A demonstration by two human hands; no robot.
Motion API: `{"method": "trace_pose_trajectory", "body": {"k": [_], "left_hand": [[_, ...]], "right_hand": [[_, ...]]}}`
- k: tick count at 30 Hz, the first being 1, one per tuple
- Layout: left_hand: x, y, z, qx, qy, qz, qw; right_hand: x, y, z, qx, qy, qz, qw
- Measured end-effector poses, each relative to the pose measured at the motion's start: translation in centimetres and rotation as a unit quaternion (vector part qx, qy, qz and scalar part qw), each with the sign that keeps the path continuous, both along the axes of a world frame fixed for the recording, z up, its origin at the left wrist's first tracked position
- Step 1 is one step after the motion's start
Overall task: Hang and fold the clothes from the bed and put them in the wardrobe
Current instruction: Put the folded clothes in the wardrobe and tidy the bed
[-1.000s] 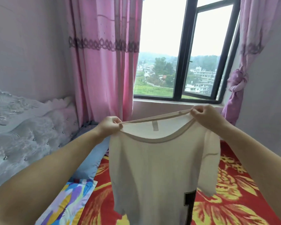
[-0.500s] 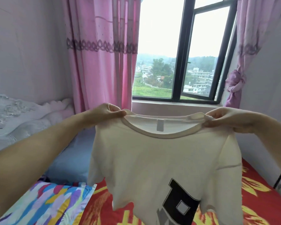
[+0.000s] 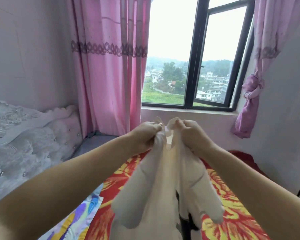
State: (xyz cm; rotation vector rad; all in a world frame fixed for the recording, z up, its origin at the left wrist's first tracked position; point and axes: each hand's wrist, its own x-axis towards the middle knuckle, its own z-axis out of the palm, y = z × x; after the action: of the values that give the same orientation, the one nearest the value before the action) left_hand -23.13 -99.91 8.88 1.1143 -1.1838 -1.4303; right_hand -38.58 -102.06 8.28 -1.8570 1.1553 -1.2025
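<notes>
The left hand (image 3: 146,134) and right hand (image 3: 191,134) were close together, each pinching a shoulder of the cream cotton T-shirt (image 3: 164,184), which hung folded lengthwise above the red-and-yellow floral bedspread (image 3: 232,210).

— Any lettering to read anywhere?
— None legible. Only a dark printed patch on the cream T-shirt (image 3: 164,179) (folded in on itself, shape lost in the creases), plus a small blank-looking neck tag (image 3: 167,130).
— And the bedspread (image 3: 232,213)?
— Just yellow flower pattern on red, no characters made out.
</notes>
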Motion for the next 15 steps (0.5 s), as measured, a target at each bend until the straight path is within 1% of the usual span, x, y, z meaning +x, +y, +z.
{"method": "trace_pose_trajectory", "body": {"k": [3,6,7,8,9,10,11,12,13,14,15], "left_hand": [[-1.3,0.2,1.0,0.001,0.052,-0.02,0.998],[0.0,0.3,2.2,-0.005,0.078,-0.042,0.996],[0.3,0.5,2.4,-0.014,0.063,-0.055,0.996],[0.5,0.5,2.6,-0.03,0.032,-0.061,0.997],[0.6,0.6,2.6,-0.066,-0.027,-0.052,0.996],[0.6,0.7,2.6,-0.133,-0.116,-0.025,0.984],[0.7,0.6,2.6,-0.228,-0.238,0.013,0.944],[1.0,0.3,2.6,-0.328,-0.379,0.05,0.864],[1.3,0.0,2.6,-0.406,-0.509,0.065,0.756],[1.5,-0.2,2.8,-0.435,-0.604,0.053,0.666],[1.8,-0.7,2.9,-0.425,-0.656,0.017,0.624]], "right_hand": [[2.1,0.9,0.4,-0.041,0.046,0.046,0.997],[1.4,0.9,1.2,-0.04,0.156,0.09,0.983],[1.0,0.6,1.1,-0.044,0.177,0.093,0.979],[0.7,0.4,0.9,-0.047,0.172,0.099,0.979],[0.4,0.1,0.5,-0.044,0.15,0.108,0.982],[0.1,0.0,0.3,-0.031,0.118,0.116,0.986],[0.0,-0.1,0.2,-0.011,0.086,0.123,0.989],[-0.2,-0.1,0.3,0.005,0.064,0.132,0.989],[-0.4,-0.2,0.4,0.011,0.053,0.147,0.988],[-0.4,-0.2,0.6,0.008,0.05,0.167,0.985],[-0.5,0.1,0.9,0.006,0.055,0.191,0.98]]}}
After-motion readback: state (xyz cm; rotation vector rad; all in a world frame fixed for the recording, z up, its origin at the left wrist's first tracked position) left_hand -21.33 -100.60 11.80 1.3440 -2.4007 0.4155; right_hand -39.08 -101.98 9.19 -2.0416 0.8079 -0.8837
